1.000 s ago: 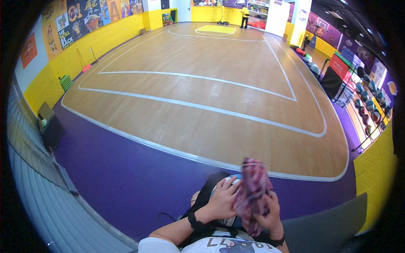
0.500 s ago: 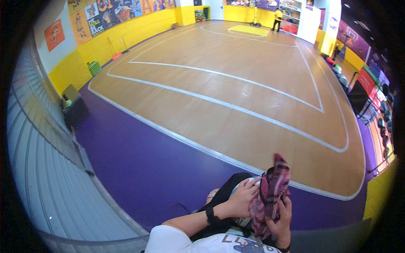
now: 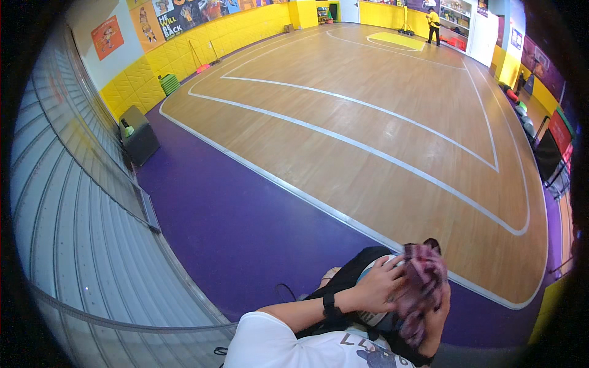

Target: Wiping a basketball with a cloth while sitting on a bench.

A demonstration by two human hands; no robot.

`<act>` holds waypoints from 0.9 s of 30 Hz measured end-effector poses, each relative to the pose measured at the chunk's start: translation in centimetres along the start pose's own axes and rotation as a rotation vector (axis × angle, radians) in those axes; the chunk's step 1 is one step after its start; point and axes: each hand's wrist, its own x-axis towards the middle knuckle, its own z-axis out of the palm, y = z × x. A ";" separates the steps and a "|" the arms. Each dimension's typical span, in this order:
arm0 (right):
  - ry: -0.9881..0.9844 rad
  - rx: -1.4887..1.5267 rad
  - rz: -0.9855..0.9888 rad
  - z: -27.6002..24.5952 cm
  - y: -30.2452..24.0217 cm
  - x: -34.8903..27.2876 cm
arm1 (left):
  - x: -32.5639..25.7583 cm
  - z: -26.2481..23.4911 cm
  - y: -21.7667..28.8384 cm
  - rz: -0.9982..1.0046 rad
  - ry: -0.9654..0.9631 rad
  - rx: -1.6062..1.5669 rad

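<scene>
A crumpled plaid cloth (image 3: pixel 424 270) in pink and dark red hangs in front of my body, smeared by motion. My right hand (image 3: pixel 437 314) is wrapped around its right side. My left hand (image 3: pixel 381 285) lies with spread fingers against the cloth's left side, over a white and pale blue thing (image 3: pixel 368 265) on my lap. Hands and cloth cover most of that thing, so I cannot make out its kind. Something small and dark (image 3: pixel 433 244) pokes out behind the top of the cloth.
Black fabric (image 3: pixel 337 288) covers my lap. Ahead spreads a wooden court floor (image 3: pixel 343 141) with white lines and a purple border (image 3: pixel 215 233). A ribbed metal shutter (image 3: pixel 67 208) and a dark grey box (image 3: pixel 141 144) stand left. A person (image 3: pixel 433 27) stands far off.
The cloth's upright upper end has dropped into a bunched heap. My left fingers have spread wider, and my right hand has shifted along the cloth. The whole view has swung leftward.
</scene>
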 end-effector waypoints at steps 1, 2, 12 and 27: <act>0.007 0.262 0.204 -0.8 2.1 0.2 | 0.2 -0.1 0.2 -0.023 -0.026 0.031; 0.017 0.257 0.205 -1.2 3.7 0.1 | 0.4 -0.2 0.2 -0.029 -0.040 0.024; 0.018 0.352 0.083 -0.2 1.8 -0.2 | 0.4 -0.2 0.1 0.010 -0.008 0.029; 0.112 0.258 0.201 -0.4 2.8 -0.1 | 0.8 0.0 0.0 -0.033 -0.048 0.031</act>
